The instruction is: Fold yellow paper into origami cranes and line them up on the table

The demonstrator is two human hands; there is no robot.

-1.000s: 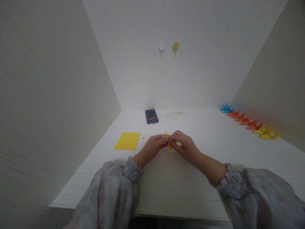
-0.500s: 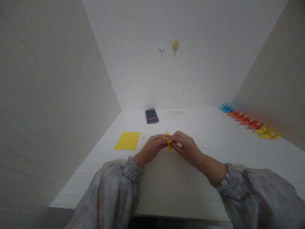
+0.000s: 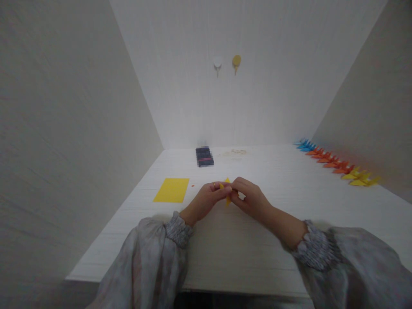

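Between my two hands is a small folded yellow paper crane [image 3: 228,200], held just above the white table. Thumb and fingers of my left hand [image 3: 208,198] pinch it from the left, the thumb lying across its middle. My right hand [image 3: 249,194] grips it from the right with thumb and forefinger pressed together. Pointed yellow tips stick out above and below the fingers; the rest of the paper is hidden by them. A flat yellow paper square [image 3: 172,190] lies left of my left hand, with a tiny orange scrap [image 3: 193,186] beside it.
A row of folded paper cranes in blue [image 3: 305,145], orange [image 3: 330,159] and yellow [image 3: 360,177] runs along the right wall. A dark blurred rectangle [image 3: 204,157] lies near the back wall. Two hooks, one white [image 3: 217,63] and one yellow [image 3: 236,61], hang on the back wall.
My left thumb has moved slightly right across the yellow paper, covering more of its middle. The paper has turned a little in my fingers. Both hands stay in nearly the same place.
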